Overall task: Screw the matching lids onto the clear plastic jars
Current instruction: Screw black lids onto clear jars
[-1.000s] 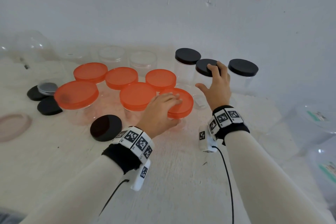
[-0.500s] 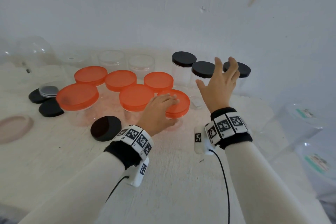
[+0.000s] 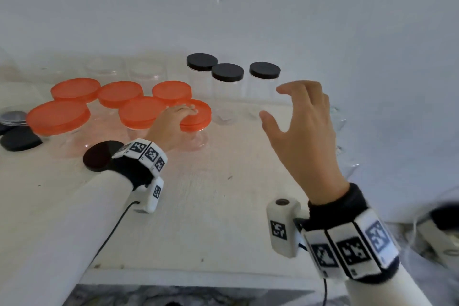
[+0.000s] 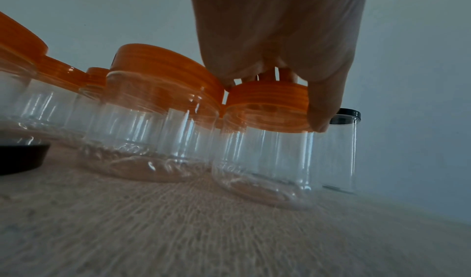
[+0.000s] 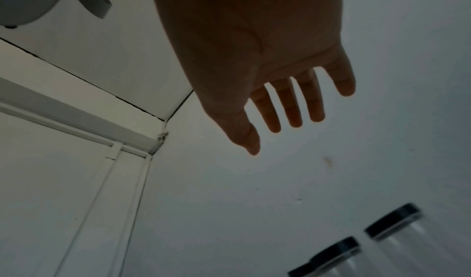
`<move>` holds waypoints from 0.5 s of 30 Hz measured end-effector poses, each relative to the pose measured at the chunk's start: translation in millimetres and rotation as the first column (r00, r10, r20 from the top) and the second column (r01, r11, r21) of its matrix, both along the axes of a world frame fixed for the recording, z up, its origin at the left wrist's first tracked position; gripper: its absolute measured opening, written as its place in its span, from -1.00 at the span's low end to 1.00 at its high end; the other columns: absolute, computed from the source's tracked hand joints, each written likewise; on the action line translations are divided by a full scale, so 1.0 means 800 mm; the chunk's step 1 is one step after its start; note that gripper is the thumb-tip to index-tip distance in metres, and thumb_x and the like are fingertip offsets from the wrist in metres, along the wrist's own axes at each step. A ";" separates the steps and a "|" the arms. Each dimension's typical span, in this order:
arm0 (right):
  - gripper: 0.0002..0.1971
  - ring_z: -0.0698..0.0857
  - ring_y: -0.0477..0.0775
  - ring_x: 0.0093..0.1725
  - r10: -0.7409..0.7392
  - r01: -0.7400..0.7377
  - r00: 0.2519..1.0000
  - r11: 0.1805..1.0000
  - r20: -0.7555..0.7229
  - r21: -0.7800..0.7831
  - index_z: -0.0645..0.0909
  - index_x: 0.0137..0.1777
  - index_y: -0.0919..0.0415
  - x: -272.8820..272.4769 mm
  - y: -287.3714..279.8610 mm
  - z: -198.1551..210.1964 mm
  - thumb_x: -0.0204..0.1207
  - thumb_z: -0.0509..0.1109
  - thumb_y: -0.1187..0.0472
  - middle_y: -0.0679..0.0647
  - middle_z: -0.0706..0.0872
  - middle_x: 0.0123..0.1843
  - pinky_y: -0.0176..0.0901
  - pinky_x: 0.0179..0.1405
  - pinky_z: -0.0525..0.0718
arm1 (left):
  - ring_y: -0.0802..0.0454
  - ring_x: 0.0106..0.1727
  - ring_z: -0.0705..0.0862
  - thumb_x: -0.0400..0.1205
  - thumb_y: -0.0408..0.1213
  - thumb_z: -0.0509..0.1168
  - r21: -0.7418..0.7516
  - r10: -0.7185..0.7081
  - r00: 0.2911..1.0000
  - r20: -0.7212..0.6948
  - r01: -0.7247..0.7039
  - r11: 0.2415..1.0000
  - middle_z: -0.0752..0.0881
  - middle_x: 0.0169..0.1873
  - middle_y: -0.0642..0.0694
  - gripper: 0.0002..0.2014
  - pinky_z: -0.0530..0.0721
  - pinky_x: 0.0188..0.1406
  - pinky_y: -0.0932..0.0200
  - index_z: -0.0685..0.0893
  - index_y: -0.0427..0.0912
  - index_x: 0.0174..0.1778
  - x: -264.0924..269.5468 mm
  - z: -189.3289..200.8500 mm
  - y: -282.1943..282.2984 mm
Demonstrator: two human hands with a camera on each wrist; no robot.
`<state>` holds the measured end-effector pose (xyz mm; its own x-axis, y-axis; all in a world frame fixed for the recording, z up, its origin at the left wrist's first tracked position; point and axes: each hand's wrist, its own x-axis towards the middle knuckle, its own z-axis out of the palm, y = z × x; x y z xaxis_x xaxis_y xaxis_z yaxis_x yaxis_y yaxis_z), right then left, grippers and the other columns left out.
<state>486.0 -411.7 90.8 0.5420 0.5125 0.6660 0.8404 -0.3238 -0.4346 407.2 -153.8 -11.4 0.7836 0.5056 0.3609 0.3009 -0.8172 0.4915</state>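
Several clear jars with orange lids stand grouped at the left of the white table. My left hand grips the orange lid of the nearest right-hand jar; in the left wrist view the fingers lie over that lid and the thumb curls down its side. Behind it stand three tall clear jars with black lids. My right hand hovers in the air to their right, fingers spread and holding nothing. The right wrist view shows the right hand against the wall, with two black lids below.
A loose black lid lies by my left wrist, and more black lids sit at the far left. Lidless clear jars stand by the back wall. Clear containers crowd the right side. The table's front edge is near.
My right hand has lifted off the middle black lid and drawn back to the right, fingers opening. My left hand has stayed on the orange lid.
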 end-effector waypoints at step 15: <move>-0.31 0.09 0.34 0.58 -0.206 0.127 0.976 0.804 -0.072 -0.581 0.20 0.58 -0.06 0.059 -0.085 -0.034 0.49 0.37 -0.14 0.13 0.07 0.62 0.37 0.50 0.19 | -0.04 0.59 0.23 0.52 -0.25 0.41 0.077 0.082 0.973 -0.217 -0.067 0.995 0.33 0.56 -0.06 -0.41 -0.08 0.58 -0.11 0.41 -0.13 0.49 0.003 0.021 -0.013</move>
